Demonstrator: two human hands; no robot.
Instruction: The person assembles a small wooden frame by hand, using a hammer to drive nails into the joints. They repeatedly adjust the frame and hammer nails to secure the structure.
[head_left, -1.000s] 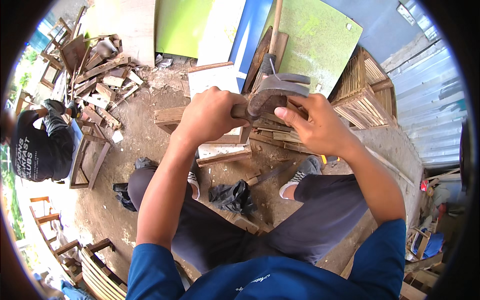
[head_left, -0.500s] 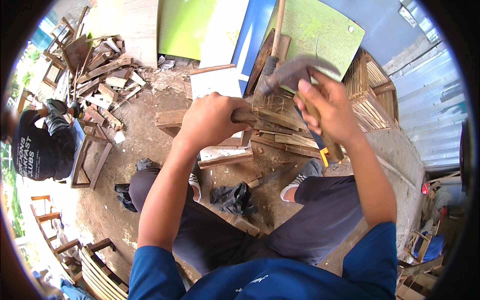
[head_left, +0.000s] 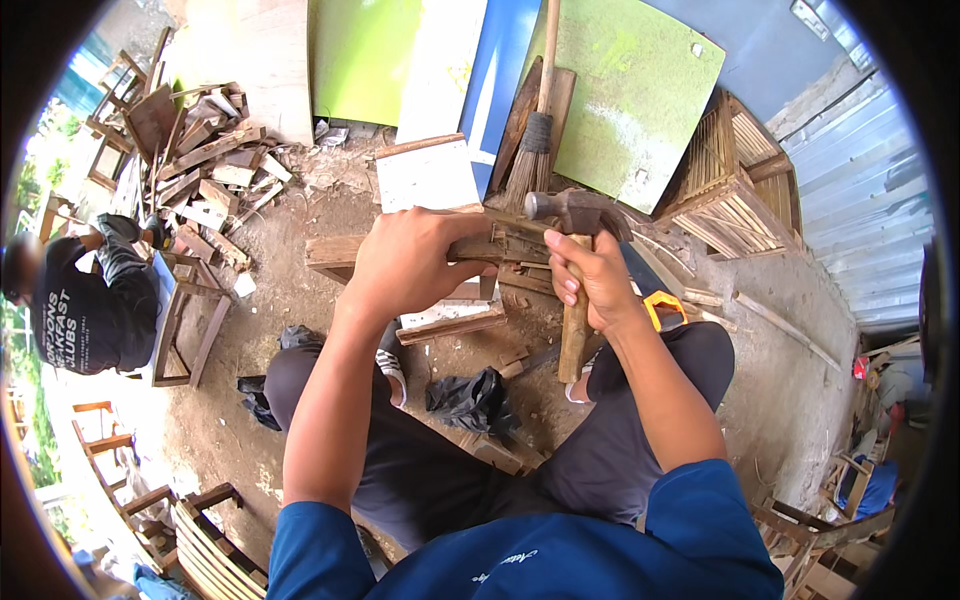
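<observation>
My left hand is closed round a piece of wood, which it holds out in front of me above my knees. Its fingers curl over the wood's left end, so that end is hidden. In my right hand is a claw hammer, gripped by its wooden handle just under the metal head. The handle points down toward me, and the head is beside the right end of the wood; whether they touch I cannot tell. Below and behind the held piece stands a small wooden frame with a white panel.
A black plastic bag lies between my feet. By my right knee is a tool with a yellow-orange handle. A broom leans against boards at the back. Scrap wood is heaped at far left, near another person.
My right hand has brought the hammer down and to the left, from raised above the wood to beside its right end. My left hand has stayed on the wood.
</observation>
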